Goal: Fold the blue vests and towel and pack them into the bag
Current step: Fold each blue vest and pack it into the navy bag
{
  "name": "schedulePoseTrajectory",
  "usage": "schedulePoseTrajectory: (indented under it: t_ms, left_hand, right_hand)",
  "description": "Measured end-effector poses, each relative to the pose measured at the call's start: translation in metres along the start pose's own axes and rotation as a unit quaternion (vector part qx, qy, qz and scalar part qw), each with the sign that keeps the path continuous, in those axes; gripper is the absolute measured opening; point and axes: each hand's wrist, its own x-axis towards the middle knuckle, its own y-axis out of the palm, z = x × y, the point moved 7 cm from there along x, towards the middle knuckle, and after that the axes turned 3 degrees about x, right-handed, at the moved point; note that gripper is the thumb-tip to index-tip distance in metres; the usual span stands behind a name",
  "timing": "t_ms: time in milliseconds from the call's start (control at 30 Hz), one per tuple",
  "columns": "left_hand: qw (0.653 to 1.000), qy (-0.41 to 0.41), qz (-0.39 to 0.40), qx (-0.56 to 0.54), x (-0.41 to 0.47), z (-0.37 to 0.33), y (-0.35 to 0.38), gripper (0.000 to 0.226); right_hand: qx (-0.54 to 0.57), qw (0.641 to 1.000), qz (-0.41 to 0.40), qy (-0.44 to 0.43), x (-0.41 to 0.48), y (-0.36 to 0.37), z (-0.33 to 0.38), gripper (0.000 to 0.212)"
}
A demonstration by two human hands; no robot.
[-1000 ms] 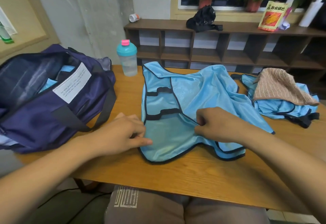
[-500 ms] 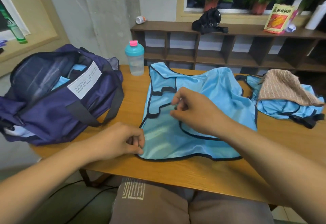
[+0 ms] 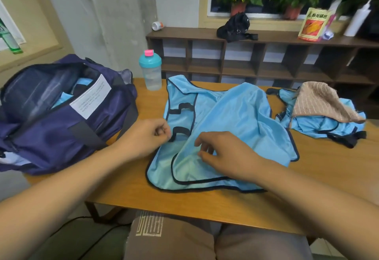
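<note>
Vest (image 3: 235,116): flat at mid-table (image 3: 205,204), its right side folded over towards the left.
Left hand (image 3: 143,136): fingers curled, thumb and forefinger pinching the vest's left edge beside a black strap; forearm comes in from lower left.
Right hand (image 3: 225,157): palm down on the folded flap, fingers bent; cannot tell whether it is actually gripping.
Bag (image 3: 61,128): left, unzipped, blue cloth inside.
Towel (image 3: 320,102): far right, on top of a second vest (image 3: 320,124).
Bottle (image 3: 150,73): behind.
</note>
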Motion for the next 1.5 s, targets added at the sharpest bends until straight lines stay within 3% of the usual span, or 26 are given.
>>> schedulePoseTrajectory:
  t_ms: [233, 467, 600, 733, 867, 1000, 1233, 1333, 1400, 1500]
  left_hand:
    - [0.997, -0.009, -0.052, 0.06, 0.104, -0.019, 0.013, 0.012]
    - [0.985, -0.064, -0.008, 0.161, 0.164, -0.024, 0.053, 0.039]
    - [0.978, -0.097, 0.007, 0.184, 0.172, -0.017, 0.061, 0.033]
    - [0.982, -0.107, 0.002, 0.158, 0.173, -0.011, 0.053, 0.039]
    - [0.987, -0.116, -0.019, 0.108, 0.17, -0.003, 0.033, 0.039]
    - [0.989, -0.117, -0.036, 0.081, 0.163, 0.001, 0.021, 0.027]
    - [0.986, -0.122, -0.108, 0.025, 0.15, 0.001, -0.018, 0.012]
    - [0.978, -0.144, -0.135, 0.067, 0.134, 0.016, -0.038, 0.013]
    - [0.976, -0.159, -0.083, 0.124, 0.122, 0.031, -0.031, 0.016]
    - [0.972, -0.157, -0.012, 0.172, 0.11, 0.046, -0.013, 0.023]
  right_hand:
    - [-0.043, 0.993, -0.111, -0.008, -0.015, -0.023, -0.057, 0.015]
    - [-0.054, 0.993, -0.05, -0.096, -0.052, -0.01, -0.045, 0.031]
    - [-0.064, 0.99, -0.003, -0.123, -0.064, -0.007, -0.037, 0.038]
    - [-0.09, 0.986, 0.028, -0.135, -0.073, -0.01, -0.033, 0.037]
    - [-0.125, 0.981, 0.052, -0.141, -0.079, -0.008, -0.031, 0.01]
    - [-0.163, 0.978, 0.064, -0.115, -0.077, -0.008, -0.031, 0.023]
    - [-0.059, 0.989, -0.072, -0.115, -0.076, -0.054, -0.005, 0.01]
    - [-0.047, 0.988, -0.015, -0.146, -0.083, -0.041, 0.006, 0.01]
    - [-0.076, 0.984, 0.053, -0.154, -0.083, -0.016, 0.004, 0.009]
    - [-0.092, 0.981, 0.08, -0.153, -0.079, 0.002, -0.002, 0.009]
